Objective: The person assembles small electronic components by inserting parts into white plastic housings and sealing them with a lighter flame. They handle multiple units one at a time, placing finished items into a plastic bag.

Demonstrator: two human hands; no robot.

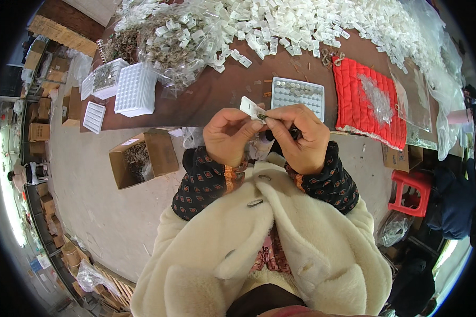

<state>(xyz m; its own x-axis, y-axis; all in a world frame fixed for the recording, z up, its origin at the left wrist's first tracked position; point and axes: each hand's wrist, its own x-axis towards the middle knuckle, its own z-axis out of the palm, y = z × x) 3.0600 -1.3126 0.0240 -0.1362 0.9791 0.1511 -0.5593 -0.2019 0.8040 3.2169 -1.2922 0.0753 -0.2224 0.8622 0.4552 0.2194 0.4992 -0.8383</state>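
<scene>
Between the fingertips of my left hand [226, 136] is a small white plastic case [248, 107], tilted up. My right hand [305, 138] closes thumb and forefinger on a small dark, shiny piece [262, 116] at the case's lower end. The two hands almost meet just off the table's front edge. Whether the piece sits inside the case or only touches it, I cannot tell. Just beyond my right hand lies a white compartment tray [313, 108], with round silvery discs in its back rows. A great heap of similar white plastic pieces [296, 24] covers the back of the brown table [195, 108].
Stacked white trays [136, 90] stand at the table's left, with a single tray [94, 117] beside them. Clear bags of brown stringy material [177, 58] lie behind. A red quilted pad [354, 100] bears clear plastic bits. An open cardboard box [164, 153] and a red stool [410, 193] stand on the floor.
</scene>
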